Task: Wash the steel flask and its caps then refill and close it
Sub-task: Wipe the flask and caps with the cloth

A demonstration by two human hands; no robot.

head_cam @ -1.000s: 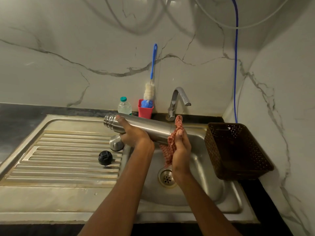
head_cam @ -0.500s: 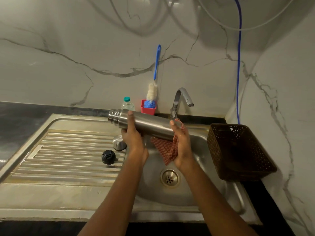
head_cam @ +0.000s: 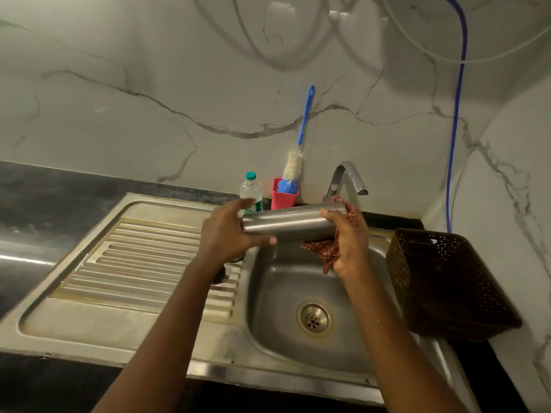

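The steel flask (head_cam: 290,223) lies level above the sink basin (head_cam: 286,290), held between both hands. My left hand (head_cam: 228,234) wraps its left end and hides the neck. My right hand (head_cam: 347,239) presses a red patterned cloth (head_cam: 323,251) around the flask's right end. The two caps lie on the drainboard (head_cam: 140,263) behind my left wrist, almost fully hidden. The tap (head_cam: 346,180) stands just behind the flask and no water runs from it.
A small plastic water bottle (head_cam: 251,190) and a red cup (head_cam: 283,196) holding a blue bottle brush (head_cam: 302,138) stand against the back wall. A dark perforated basket (head_cam: 444,281) sits right of the basin. The drain (head_cam: 314,318) is uncovered.
The flask has shifted right, over the basin. My left hand slid to its left end, covering the neck. My right hand moved the cloth to the flask's right end. The caps became hidden.
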